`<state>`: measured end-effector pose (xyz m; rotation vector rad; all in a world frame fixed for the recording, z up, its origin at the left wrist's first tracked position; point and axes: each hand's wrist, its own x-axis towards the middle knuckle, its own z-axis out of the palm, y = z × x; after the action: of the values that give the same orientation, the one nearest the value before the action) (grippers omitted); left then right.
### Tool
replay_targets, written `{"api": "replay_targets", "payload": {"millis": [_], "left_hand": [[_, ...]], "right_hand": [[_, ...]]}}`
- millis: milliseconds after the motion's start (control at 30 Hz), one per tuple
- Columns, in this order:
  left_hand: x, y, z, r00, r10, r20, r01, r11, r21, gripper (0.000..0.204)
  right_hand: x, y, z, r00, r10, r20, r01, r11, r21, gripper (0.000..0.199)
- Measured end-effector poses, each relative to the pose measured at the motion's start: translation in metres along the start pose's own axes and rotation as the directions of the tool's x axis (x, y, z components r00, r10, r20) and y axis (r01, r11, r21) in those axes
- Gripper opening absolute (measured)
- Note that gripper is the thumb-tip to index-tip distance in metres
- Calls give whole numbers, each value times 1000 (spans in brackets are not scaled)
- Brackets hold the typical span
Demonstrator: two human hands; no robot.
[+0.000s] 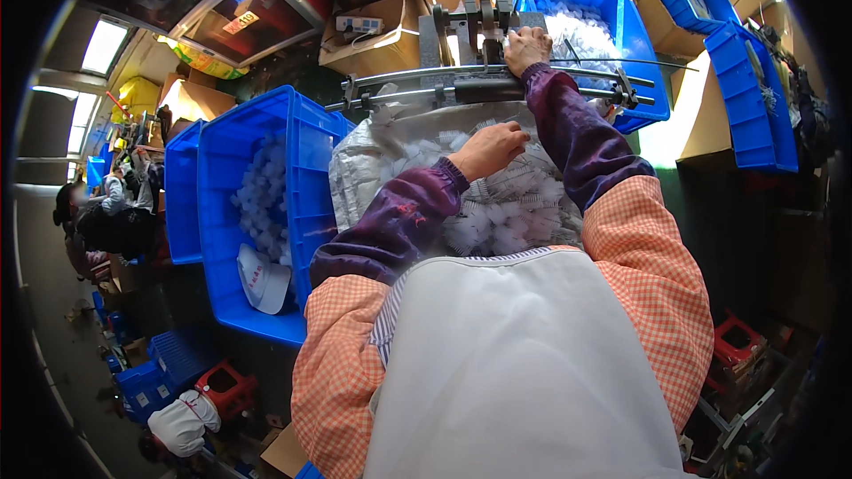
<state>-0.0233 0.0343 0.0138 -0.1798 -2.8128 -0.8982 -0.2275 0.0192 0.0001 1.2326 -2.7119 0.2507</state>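
Between the person's grey apron (524, 355) and the bench machine (484, 31) lies a loose heap of small white plastic pieces (506, 222), spread on a crumpled silvery sheet (351, 186). Each piece should be very light, thin and a little springy, smooth enough to slide off its neighbours, and the fine teeth would probably bend or snag if squeezed hard. A fingertip pinch on a solid edge, clear of the teeth, looks the best hold, with a slight shake to free a tangled one. They are translucent, almost frosty, with comb-like rows of thin ribs; many overlap, so single outlines are hard to make out.

Over the far part of the heap hangs the left hand (491, 150), fingers curled and drawn together; whether a piece is pinched between them I cannot tell. Farther out, the right hand (527, 50) is at the machine, its fingers bent down against the dark metal parts; what they grip, if anything, is hidden. Metal rails (408, 77) cross just in front of the machine.

To the left stands a blue bin (306, 177) holding more white pieces and a white cap (264, 279). Beyond the right hand, another blue bin (639, 53) holds a white pile (586, 35). An open cardboard box (382, 53) sits left of the machine.
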Motion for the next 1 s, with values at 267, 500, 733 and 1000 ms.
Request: {"api": "replay_targets", "payload": {"millis": [267,500,733,1000], "left_hand": [[1,8,-25,982,-49,-183,43,998,-34,15],[1,9,-38,899,-282,-336,158,923,-352,17],[7,10,-38,860,-360,-362,195,887,-420,16],[17,4,-40,815,-329,-477,166,921,-352,15]], "right_hand": [[-3,-1,-2,999,-6,-42,6,1000,16,29],[5,53,2,997,38,66,-42,997,69,28],[34,77,-21,990,102,101,-82,979,-187,26],[-34,77,-61,902,-392,182,194,743,641,37]]}}
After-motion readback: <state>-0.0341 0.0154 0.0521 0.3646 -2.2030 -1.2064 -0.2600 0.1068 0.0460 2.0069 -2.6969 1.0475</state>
